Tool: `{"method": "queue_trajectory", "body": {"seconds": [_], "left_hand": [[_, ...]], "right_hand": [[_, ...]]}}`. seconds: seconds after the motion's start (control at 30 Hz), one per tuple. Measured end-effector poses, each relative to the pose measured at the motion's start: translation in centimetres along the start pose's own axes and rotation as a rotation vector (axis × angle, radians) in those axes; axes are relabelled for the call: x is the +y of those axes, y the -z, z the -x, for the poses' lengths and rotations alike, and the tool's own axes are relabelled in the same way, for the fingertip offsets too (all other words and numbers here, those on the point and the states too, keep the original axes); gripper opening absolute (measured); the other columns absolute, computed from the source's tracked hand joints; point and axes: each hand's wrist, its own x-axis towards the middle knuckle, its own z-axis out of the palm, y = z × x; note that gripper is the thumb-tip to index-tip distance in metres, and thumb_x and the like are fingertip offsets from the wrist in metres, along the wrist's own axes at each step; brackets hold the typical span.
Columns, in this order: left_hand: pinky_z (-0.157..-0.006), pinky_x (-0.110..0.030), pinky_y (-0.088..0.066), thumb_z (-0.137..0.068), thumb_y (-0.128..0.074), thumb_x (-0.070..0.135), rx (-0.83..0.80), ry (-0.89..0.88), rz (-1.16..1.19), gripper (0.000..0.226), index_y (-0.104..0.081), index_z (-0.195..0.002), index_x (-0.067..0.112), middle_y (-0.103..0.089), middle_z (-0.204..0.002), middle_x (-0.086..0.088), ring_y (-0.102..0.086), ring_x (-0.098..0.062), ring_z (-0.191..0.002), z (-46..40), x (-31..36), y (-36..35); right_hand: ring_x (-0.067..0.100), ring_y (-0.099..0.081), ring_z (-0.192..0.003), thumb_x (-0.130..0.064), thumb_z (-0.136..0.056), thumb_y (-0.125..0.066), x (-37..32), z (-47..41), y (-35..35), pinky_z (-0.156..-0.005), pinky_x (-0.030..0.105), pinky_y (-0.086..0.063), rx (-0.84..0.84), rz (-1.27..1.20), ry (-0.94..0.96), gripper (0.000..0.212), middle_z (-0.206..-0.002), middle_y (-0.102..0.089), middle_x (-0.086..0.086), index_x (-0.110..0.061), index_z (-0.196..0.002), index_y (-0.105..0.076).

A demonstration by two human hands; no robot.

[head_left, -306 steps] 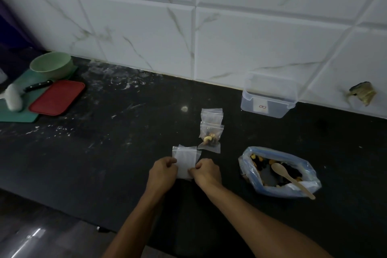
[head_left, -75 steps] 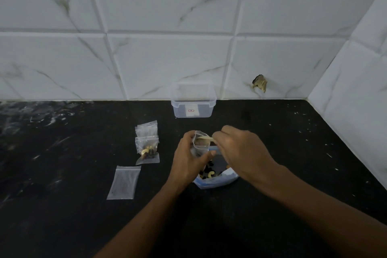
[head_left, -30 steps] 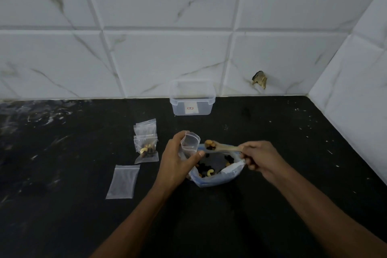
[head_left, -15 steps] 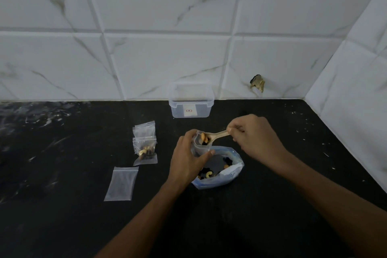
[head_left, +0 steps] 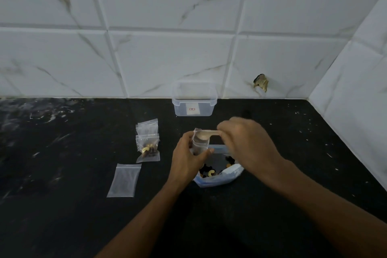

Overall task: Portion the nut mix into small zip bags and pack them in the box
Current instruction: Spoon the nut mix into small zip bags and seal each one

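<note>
Left hand (head_left: 185, 156) grips a small clear plastic zip bag (head_left: 200, 145), fingers and thumb curled round it, mouth up and held open, just above the big bag. Right hand (head_left: 244, 141) pinches the handle of a pale wooden spoon (head_left: 206, 134); the spoon's bowl sits tipped in the mouth of the small bag. Can't tell what's in the small bag, it's blurred.

Large clear zip bag with blue seal strip (head_left: 219, 175) lies open on the black stone countertop (head_left: 62, 216), directly under both hands; nut mix (head_left: 210, 172) is visible inside: cashews plus dark pieces.

Left of the hands: a filled small zip bag (head_left: 148, 148) with nuts in it, lying on the counter. A second small clear bag (head_left: 147, 126) lies just behind, overlapping its top edge; contents unclear. Nearer the camera, an empty flat clear zip bag (head_left: 125, 180) lies apart from those two.

Clear rectangular plastic box with white label (head_left: 193, 99) stands open against the white marbled tile wall (head_left: 167, 58), behind the hands, well apart from the bags. No bags visible in it.

Chipped hole in the tile (head_left: 260, 85) to the right of the box.
</note>
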Motion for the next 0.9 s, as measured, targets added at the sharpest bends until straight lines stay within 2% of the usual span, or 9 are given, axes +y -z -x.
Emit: {"method": "queue_trajectory", "body": {"seconds": [0.07, 0.13, 0.23, 0.33, 0.47, 0.57, 0.7, 0.9], "left_hand": [[-0.078, -0.019, -0.051, -0.078, -0.080, 0.035, 0.013, 0.023, 0.039, 0.048, -0.054, -0.118, 0.032, -0.062, -0.114, 0.012, -0.061, -0.002, -0.103, 0.2, -0.4, 0.6], [-0.077, -0.022, -0.053, -0.080, -0.078, 0.037, 0.015, 0.022, 0.058, 0.045, -0.055, -0.118, 0.033, -0.063, -0.114, 0.010, -0.062, -0.003, -0.103, 0.4, -0.9, 1.3], [-0.078, -0.022, -0.055, -0.081, -0.078, 0.037, 0.023, 0.026, 0.082, 0.043, -0.056, -0.118, 0.034, -0.064, -0.115, 0.010, -0.064, -0.003, -0.103, 0.9, -1.4, 2.0], [-0.080, -0.020, -0.052, -0.081, -0.077, 0.035, -0.018, 0.044, 0.102, 0.043, -0.054, -0.117, 0.040, -0.063, -0.116, 0.013, -0.062, 0.000, -0.106, 1.3, -1.5, 2.1], [-0.078, -0.016, -0.052, -0.082, -0.077, 0.031, -0.077, 0.066, 0.126, 0.044, -0.053, -0.116, 0.044, -0.062, -0.119, 0.013, -0.061, 0.000, -0.108, 1.5, -1.5, 2.1], [-0.077, -0.012, -0.051, -0.082, -0.076, 0.030, -0.109, 0.069, 0.142, 0.044, -0.052, -0.115, 0.045, -0.062, -0.119, 0.013, -0.060, 0.002, -0.108, 1.6, -1.6, 2.2], [-0.083, -0.025, -0.055, -0.081, -0.077, 0.030, -0.151, 0.090, 0.184, 0.046, -0.053, -0.119, 0.041, -0.062, -0.122, 0.009, -0.061, -0.005, -0.113, 1.6, -2.1, 2.2], [-0.075, -0.017, -0.054, -0.082, -0.076, 0.025, -0.170, 0.107, 0.190, 0.047, -0.052, -0.118, 0.042, -0.060, -0.124, 0.010, -0.060, -0.006, -0.113, 1.8, -2.4, 2.1]], "right_hand": [[0.009, -0.057, -0.067, -0.018, -0.096, -0.054, 1.0, 0.0, 0.9, -0.063, 0.021, -0.047, 0.107, -0.154, -0.114, 0.015, -0.079, -0.063, -0.002, -0.017, -0.098, -0.068], [0.006, -0.058, -0.063, -0.018, -0.095, -0.056, 2.5, 0.1, 1.4, -0.057, 0.013, -0.041, 0.147, -0.224, -0.231, 0.015, -0.075, -0.065, -0.003, -0.019, -0.100, -0.070], [0.005, -0.057, -0.056, -0.017, -0.095, -0.056, 5.3, 0.4, -0.7, -0.050, 0.012, -0.037, 0.023, -0.201, -0.372, 0.015, -0.070, -0.064, -0.004, -0.019, -0.095, -0.071], [0.003, -0.056, -0.054, -0.015, -0.096, -0.053, 7.2, 1.0, -4.6, -0.049, 0.012, -0.036, -0.122, -0.136, -0.429, 0.020, -0.067, -0.062, -0.006, -0.018, -0.088, -0.071], [0.006, -0.061, -0.067, -0.018, -0.097, -0.053, 7.9, 1.5, -8.6, -0.066, 0.022, -0.053, -0.242, -0.058, -0.447, 0.015, -0.077, -0.063, -0.004, -0.019, -0.089, -0.065], [0.009, -0.064, -0.069, -0.021, -0.097, -0.053, 7.8, 1.1, -10.2, -0.067, 0.026, -0.055, -0.281, -0.071, -0.488, 0.016, -0.079, -0.065, 0.000, -0.014, -0.092, -0.066], [0.016, -0.068, -0.071, -0.015, -0.095, -0.054, 7.1, 0.4, -10.6, -0.061, 0.025, -0.053, -0.363, -0.238, -0.585, 0.020, -0.082, -0.069, 0.008, -0.010, -0.081, -0.067], [0.009, -0.060, -0.063, -0.011, -0.096, -0.054, 5.5, 1.0, -12.2, -0.049, 0.018, -0.044, -0.389, -0.644, -0.826, 0.013, -0.088, -0.068, 0.008, -0.011, -0.099, -0.066]]}}
